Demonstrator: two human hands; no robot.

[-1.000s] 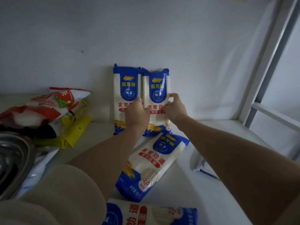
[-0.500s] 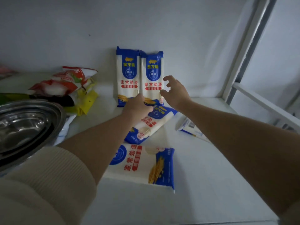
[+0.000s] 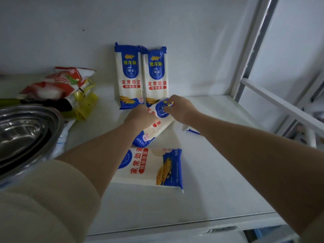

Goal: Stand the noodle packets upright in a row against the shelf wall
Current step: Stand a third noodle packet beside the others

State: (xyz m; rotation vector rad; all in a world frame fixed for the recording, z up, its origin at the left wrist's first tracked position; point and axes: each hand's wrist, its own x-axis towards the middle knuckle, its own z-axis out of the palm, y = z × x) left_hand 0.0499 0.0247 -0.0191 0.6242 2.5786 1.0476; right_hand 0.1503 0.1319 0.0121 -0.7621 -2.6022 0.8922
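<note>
On the shelf (image 3: pixel 219 172), both hands, left (image 3: pixel 140 116) and right (image 3: pixel 180 109), fingers clasping the third packet (image 3: pixel 157 126), should tip it upright just beside the standing pair (image 3: pixel 142 76).

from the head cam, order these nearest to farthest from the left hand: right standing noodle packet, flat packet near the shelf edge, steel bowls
1. Right standing noodle packet, just behind the left hand, against the wall.
2. Flat packet, toward the shelf's front edge.
3. Steel bowls, far left.

"金龙鱼", "家常劲道", "精细挂面" on both upright noodle packets (image 3: pixel 128 76) (image 3: pixel 155 76) — "家常劲道" again on the flat packet (image 3: pixel 149 167).
</note>
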